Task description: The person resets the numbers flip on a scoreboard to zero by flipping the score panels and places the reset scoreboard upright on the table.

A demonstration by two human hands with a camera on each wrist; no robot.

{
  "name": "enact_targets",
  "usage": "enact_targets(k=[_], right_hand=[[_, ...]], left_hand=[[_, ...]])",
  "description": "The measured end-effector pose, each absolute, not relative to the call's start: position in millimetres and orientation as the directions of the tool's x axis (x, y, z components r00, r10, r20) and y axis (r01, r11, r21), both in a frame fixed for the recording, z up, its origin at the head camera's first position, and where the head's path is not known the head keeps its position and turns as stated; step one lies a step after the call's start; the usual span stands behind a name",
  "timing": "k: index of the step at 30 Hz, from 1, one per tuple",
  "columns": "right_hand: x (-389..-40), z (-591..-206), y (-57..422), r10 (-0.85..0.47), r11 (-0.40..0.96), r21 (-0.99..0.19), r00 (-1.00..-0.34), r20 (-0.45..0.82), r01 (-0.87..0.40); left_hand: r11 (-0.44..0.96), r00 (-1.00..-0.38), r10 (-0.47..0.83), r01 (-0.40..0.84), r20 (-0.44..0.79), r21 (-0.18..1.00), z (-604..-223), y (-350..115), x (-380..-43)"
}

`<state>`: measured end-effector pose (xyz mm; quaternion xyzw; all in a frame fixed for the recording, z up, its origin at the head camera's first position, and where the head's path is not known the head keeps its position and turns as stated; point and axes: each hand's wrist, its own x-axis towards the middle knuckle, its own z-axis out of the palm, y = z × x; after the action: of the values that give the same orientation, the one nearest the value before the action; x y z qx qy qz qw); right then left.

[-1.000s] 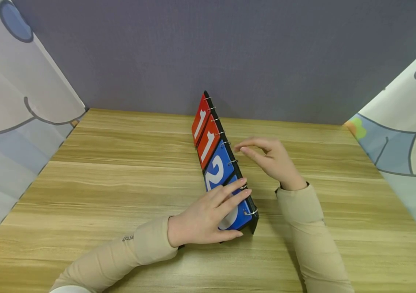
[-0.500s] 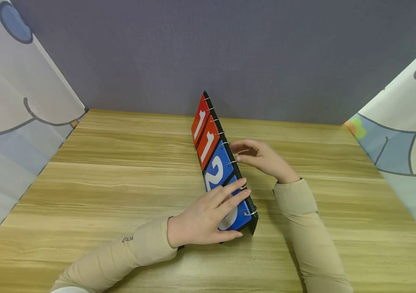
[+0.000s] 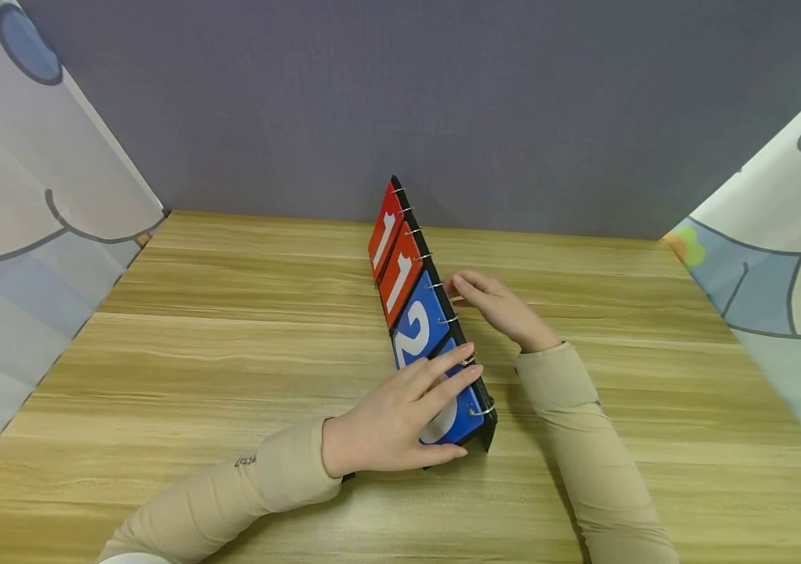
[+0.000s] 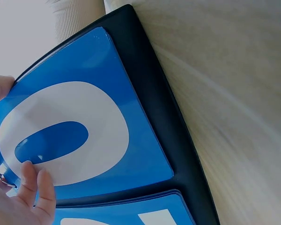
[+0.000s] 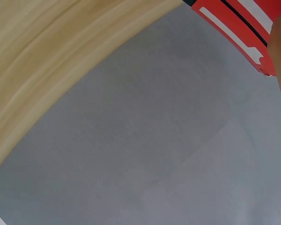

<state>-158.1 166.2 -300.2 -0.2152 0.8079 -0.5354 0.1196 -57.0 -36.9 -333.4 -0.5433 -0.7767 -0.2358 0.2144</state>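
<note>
A tabletop flip scoreboard stands tented on the table, its black frame carrying ringed number cards. Two red cards show 1; a blue card nearer me shows 2. My left hand holds the near end, over the blue 0 card, with fingertips at the top edge and thumb at the near side. My right hand is at the back of the scoreboard, beside the rings of the 2 card. Its fingertips are partly hidden there, and I cannot tell whether they pinch a card. In the right wrist view, red cards appear.
The wooden table extends around the scoreboard on both sides. A grey partition rises along the back, just beyond the scoreboard's far end. Printed cartoon curtains hang at the left and right.
My right hand has moved left and slightly down to the scoreboard's back, turning its fingers behind the top edge. The 2 card's rings have shifted. My left hand has stayed put.
</note>
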Motion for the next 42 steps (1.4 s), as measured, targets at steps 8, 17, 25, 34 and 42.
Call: enact_targets(k=[8, 17, 25, 34, 42], right_hand=[[-159.1, -300.7, 164.7, -0.482, 0.315, -0.923, -0.875, 0.044, -0.220], [-161.4, -302.7, 167.9, -0.473, 0.333, -0.915, -0.880, 0.046, -0.227], [-163.1, -301.5, 174.7, -0.430, 0.376, -0.896, -0.901, 0.058, -0.237], [-164.1, -295.8, 194.4, -0.384, 0.488, -0.848, -0.923, 0.005, -0.207], [-161.8, -283.5, 222.2, -0.365, 0.609, -0.769, -0.930, -0.053, -0.195]], left_hand=[[0.298, -0.321, 0.746, 0.944, 0.584, 0.139, -333.1, -36.9, -56.7], [0.293, -0.317, 0.744, 0.946, 0.589, 0.138, -333.2, -37.0, -57.0], [0.292, -0.313, 0.739, 0.947, 0.596, 0.135, -333.4, -36.9, -57.0], [0.297, -0.315, 0.746, 0.946, 0.587, 0.130, -334.1, -37.0, -57.1], [0.310, -0.323, 0.753, 0.943, 0.573, 0.124, -333.4, -37.4, -56.3]])
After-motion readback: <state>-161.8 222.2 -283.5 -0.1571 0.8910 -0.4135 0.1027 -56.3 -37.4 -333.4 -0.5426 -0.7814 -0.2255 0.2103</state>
